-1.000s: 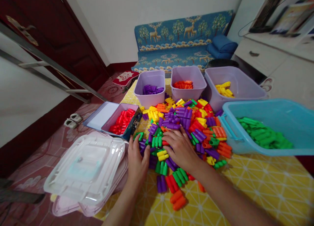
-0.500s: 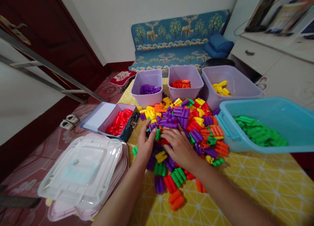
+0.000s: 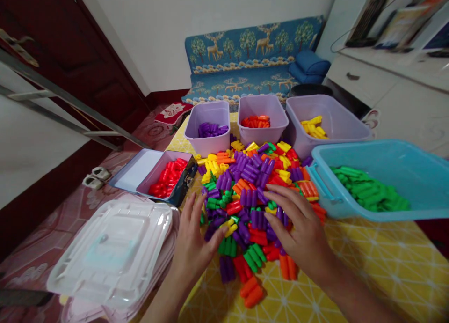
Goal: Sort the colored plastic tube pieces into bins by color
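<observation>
A pile of plastic toy building pieces (image 3: pixel 250 199), joined tube shapes in purple, red, green, yellow and orange, covers the middle of the table. On its left edge rests my left hand (image 3: pixel 194 234), fingers apart, the thumb near a yellow piece (image 3: pixel 230 227). My right hand (image 3: pixel 298 224) hovers over or touches the pile's right side with its fingers spread; contact is hard to tell. Neither hand holds a piece. Purple pieces (image 3: pixel 250 168) gather at the top of the heap. Near the front edge of the heap lies an orange piece (image 3: pixel 252 291).
Behind the pile stand lilac bins with purple (image 3: pixel 206 143), orange (image 3: pixel 263 135) and yellow pieces (image 3: pixel 329 140). A blue bin (image 3: pixel 379 213) at right holds green pieces. Left are an open box (image 3: pixel 191 173) of red pieces and stacked lids (image 3: pixel 112 253). A yellow patterned cloth (image 3: pixel 351 267) covers the table.
My hands have moved apart from the middle of the pile, the left toward the left and the right toward the right. Pieces formerly under them now show.
</observation>
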Demonstrator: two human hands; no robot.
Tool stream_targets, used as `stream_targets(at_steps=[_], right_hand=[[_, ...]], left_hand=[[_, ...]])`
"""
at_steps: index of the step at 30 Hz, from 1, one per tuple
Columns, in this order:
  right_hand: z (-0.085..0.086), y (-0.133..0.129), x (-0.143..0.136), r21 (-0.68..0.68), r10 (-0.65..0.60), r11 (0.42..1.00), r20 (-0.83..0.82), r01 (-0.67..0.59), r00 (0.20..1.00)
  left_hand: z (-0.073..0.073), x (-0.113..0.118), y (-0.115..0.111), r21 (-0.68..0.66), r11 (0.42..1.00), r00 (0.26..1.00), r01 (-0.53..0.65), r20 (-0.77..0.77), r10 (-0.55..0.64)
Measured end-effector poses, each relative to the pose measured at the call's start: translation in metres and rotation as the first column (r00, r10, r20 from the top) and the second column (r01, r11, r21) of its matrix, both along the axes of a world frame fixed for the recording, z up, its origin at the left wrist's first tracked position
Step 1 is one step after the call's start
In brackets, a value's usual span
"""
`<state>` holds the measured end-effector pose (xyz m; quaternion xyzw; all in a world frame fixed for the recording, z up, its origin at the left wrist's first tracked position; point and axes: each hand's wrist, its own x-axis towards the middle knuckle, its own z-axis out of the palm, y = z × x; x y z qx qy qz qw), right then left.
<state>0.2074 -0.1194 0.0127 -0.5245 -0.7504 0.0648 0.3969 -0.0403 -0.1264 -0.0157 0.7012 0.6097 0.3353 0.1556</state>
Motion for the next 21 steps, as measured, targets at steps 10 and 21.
stream_targets(at_steps=[10,21], right_hand=[[-0.068,-0.09,0.012,-0.144,-0.01,0.988,0.279,0.052,0.96],[-0.055,-0.03,-0.018,-0.098,0.051,0.994,0.123,-0.039,0.991]], left_hand=[[-0.035,0.017,-0.051,-0.098,0.97,0.961,0.223,-0.147,-0.236],[-0.008,0.045,0.02,0.048,0.949,0.937,0.311,-0.182,-0.298]])
